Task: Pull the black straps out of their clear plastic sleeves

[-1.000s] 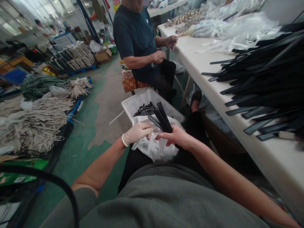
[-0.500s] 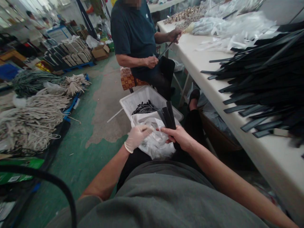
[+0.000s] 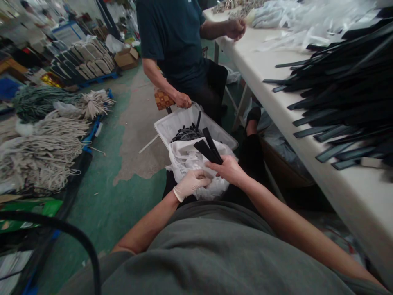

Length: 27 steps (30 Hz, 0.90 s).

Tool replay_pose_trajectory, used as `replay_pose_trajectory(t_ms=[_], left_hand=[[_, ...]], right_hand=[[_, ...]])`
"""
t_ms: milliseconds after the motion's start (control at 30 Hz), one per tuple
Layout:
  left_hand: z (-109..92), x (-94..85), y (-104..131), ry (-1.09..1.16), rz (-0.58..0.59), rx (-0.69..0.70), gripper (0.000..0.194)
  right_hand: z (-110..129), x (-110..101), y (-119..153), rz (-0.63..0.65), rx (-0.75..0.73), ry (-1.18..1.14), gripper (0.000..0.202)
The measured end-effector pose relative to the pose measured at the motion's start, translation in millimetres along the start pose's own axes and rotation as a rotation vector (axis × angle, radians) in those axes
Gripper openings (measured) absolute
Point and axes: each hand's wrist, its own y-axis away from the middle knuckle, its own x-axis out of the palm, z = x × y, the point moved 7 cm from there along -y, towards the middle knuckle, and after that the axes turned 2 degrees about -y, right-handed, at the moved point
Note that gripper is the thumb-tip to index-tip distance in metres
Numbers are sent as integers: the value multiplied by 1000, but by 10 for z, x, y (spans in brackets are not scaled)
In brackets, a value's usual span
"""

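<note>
My right hand (image 3: 231,169) is closed around a few flat black strips (image 3: 208,149), which fan out up and to the left over a clear plastic bag (image 3: 187,157) on my lap. In a pale glove, my left hand (image 3: 192,183) lies lower on the bag with its fingers bent together; whatever is between its fingertips is too small to make out. Beyond the bag is a white bin (image 3: 225,138), with a heap of black strips (image 3: 186,133) inside.
A seated person (image 3: 172,45) faces me, one hand at the bin's far rim. On the right, a white table (image 3: 346,184) bears many long black strips (image 3: 344,90) and plastic bags. Bundled cords (image 3: 46,151) lie on the left.
My left hand has moved right and down on the bag. The strips in my right hand tilt further left. The other person's hand has come down to the bin, where a strip now stands up.
</note>
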Motion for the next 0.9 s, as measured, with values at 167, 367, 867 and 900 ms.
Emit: replay_pose_trajectory(t_ms=[167,367,867,900], left_hand=[[41,99,2,-58,94,-41,14],[104,-234,66,328,-59,-116,33],[167,-274,25,891,-331,-101,24],[148,-231,25,869,-293,-89,24]], right_hand=[[11,86,22,34,22,-67,25],[7,62,217,225,21,-309,38],[-226,60,675,216,132,-280,41],[-227,45,647,176,127,-314,42]])
